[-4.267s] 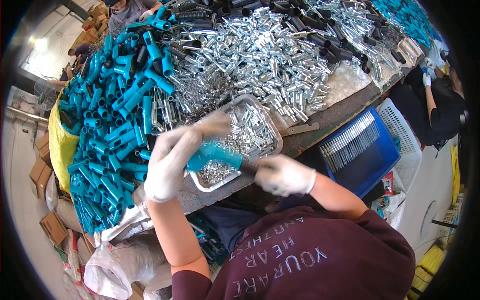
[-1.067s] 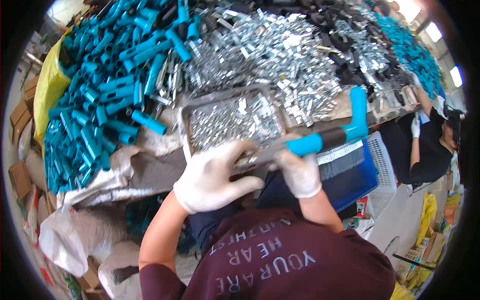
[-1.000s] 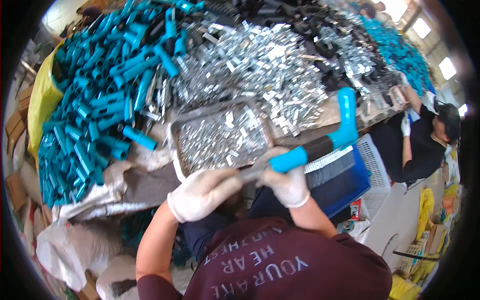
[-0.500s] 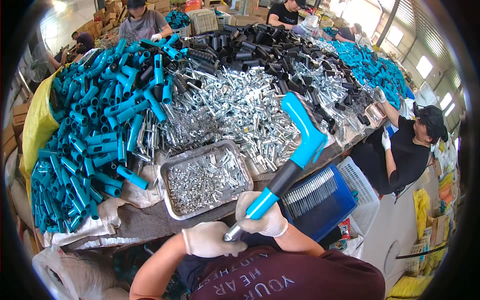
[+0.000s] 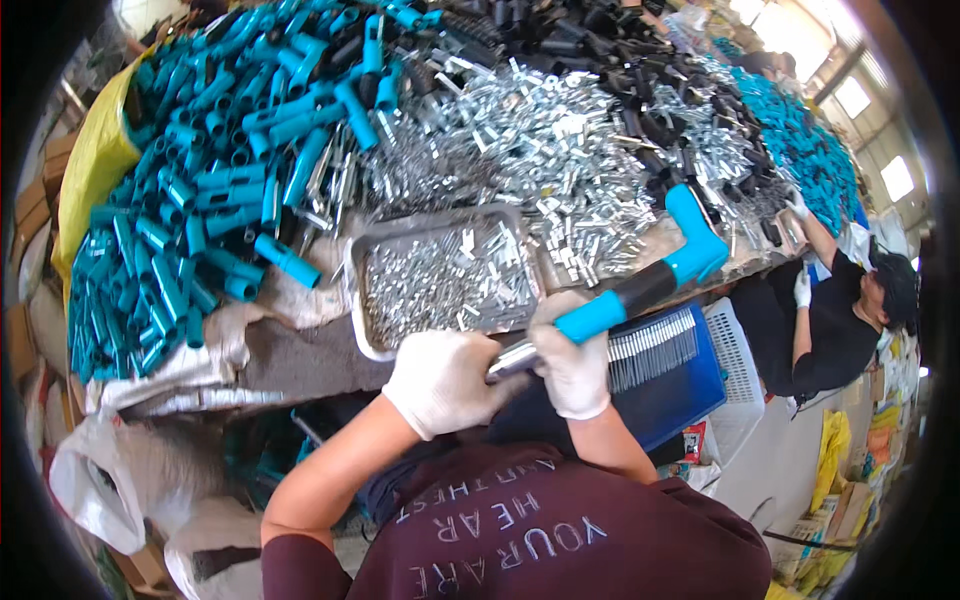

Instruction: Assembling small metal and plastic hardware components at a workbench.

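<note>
A long tool with a bent teal handle [image 5: 690,240], a black sleeve, a teal tube and a bright metal end slants across in front of me. My left hand [image 5: 445,380], in a white glove, is closed around its metal end. My right hand [image 5: 572,360], gloved too, grips the teal tube just beyond it. The bent handle points away to the far right, above the table edge. Close beyond my hands lies a metal tray [image 5: 352,310] of small silver parts, its near right corner partly hidden by my right hand.
Teal tubes [image 5: 230,200] are heaped at left, silver metal parts [image 5: 560,150] in the middle, black sleeves [image 5: 540,35] behind. A blue bin [image 5: 690,390] with rows of thin metal rods stands at right beside a white crate [image 5: 740,350]. A person in black [image 5: 830,320] works farther right.
My view has tipped downward and the scene has shifted. Both hands still hold the tool, which now lies at a flatter slant, its bent handle farther right and turned differently.
</note>
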Action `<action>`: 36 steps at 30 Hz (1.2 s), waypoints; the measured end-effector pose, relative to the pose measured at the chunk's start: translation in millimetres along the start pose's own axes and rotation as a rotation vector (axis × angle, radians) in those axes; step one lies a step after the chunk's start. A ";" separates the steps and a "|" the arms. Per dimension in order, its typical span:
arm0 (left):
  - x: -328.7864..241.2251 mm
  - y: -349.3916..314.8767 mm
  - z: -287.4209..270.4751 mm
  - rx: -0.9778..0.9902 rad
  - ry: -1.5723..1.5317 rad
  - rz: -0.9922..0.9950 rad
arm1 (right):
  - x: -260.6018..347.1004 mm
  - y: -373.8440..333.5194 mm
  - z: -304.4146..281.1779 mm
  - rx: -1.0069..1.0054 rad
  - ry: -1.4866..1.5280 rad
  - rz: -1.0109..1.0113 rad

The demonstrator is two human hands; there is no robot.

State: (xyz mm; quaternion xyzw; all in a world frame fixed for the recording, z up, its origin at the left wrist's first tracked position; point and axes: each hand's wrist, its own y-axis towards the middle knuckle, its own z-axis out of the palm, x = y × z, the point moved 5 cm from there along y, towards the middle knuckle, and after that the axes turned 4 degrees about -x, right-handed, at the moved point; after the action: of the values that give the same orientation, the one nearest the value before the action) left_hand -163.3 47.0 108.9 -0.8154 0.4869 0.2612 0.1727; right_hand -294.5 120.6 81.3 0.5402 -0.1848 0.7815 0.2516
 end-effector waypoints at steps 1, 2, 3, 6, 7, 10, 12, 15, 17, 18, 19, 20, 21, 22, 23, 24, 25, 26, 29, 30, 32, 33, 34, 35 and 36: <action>-4.1 -3.1 -2.8 0.170 -0.322 0.011 | -3.4 2.0 -1.0 0.086 0.075 -0.037; -6.9 -6.4 12.9 0.423 -0.921 -0.024 | -1.9 4.9 3.5 0.136 0.177 -0.072; -10.0 -10.6 18.5 0.672 -1.160 -0.058 | 2.7 8.5 10.5 0.180 0.282 -0.112; -9.0 -5.0 13.1 0.497 -0.579 -0.133 | -3.2 9.3 1.8 0.119 0.128 -0.047; -8.0 1.7 -0.9 0.248 -0.085 -0.145 | -6.4 11.0 -6.3 0.011 0.028 0.001; -0.2 -4.9 4.2 0.116 -0.255 -0.095 | -8.3 8.7 -5.7 0.000 0.108 0.028; -1.6 -11.2 12.1 0.288 -0.991 -0.210 | -7.2 8.8 -2.6 0.082 0.237 0.002; 1.7 -11.7 6.3 0.260 -0.635 -0.191 | -9.3 6.8 -7.3 0.070 0.120 0.066; 5.4 -8.0 1.9 0.083 -0.428 -0.050 | -8.7 6.2 -7.4 0.019 0.084 0.082; 2.1 -7.5 -5.4 0.075 -0.328 -0.041 | -9.5 6.8 -8.8 -0.027 0.050 0.095; 0.7 -7.0 -9.6 0.066 -0.227 -0.031 | -10.5 7.4 -10.0 -0.026 0.052 0.097; 1.1 -10.6 -3.5 0.146 -0.437 -0.048 | -7.8 7.0 -5.9 0.117 0.135 0.036; -2.8 -13.3 5.0 0.338 -0.675 -0.051 | -2.8 4.3 1.2 0.270 0.221 -0.022; -8.8 -19.0 20.0 0.570 -0.938 -0.080 | 2.4 1.1 8.4 0.370 0.212 -0.026; -17.8 -25.9 33.7 0.802 -1.201 -0.106 | 6.6 -4.1 17.0 0.389 0.203 -0.015; -25.6 -27.2 40.6 0.922 -1.288 -0.055 | 10.0 -4.7 20.6 0.402 0.181 -0.031; -23.4 -26.4 42.3 0.915 -1.288 -0.060 | 11.2 -4.9 23.3 0.415 0.159 -0.047; -11.7 -22.0 44.5 0.753 -1.097 -0.156 | 8.5 -1.9 19.4 0.290 0.062 -0.045; 14.4 -1.7 24.0 -0.174 0.155 -0.209 | -6.6 2.8 8.3 -0.052 -0.224 -0.034; 13.4 0.3 21.3 -0.198 0.132 -0.148 | -8.9 3.7 7.3 -0.084 -0.184 0.005; 15.2 1.1 20.9 0.003 -0.268 -0.134 | -10.8 7.1 1.6 -0.118 -0.148 0.046; 9.5 -7.2 24.6 0.231 -0.642 -0.183 | -7.2 6.3 6.3 0.033 0.005 0.031; 0.8 -13.0 35.9 0.467 -1.198 -0.184 | -3.5 4.1 12.3 0.182 0.159 0.017; -9.6 -19.6 35.4 0.647 -1.338 -0.174 | -3.6 3.6 13.2 0.183 0.160 0.024; -3.3 -16.4 37.6 0.669 -1.185 -0.222 | -8.9 7.4 13.4 0.192 0.140 0.041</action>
State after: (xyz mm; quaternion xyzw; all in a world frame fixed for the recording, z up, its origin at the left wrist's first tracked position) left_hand -159.8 77.2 81.1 -0.4829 0.2786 0.4793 0.6778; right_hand -286.2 105.5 77.6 0.5021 -0.1023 0.8363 0.1949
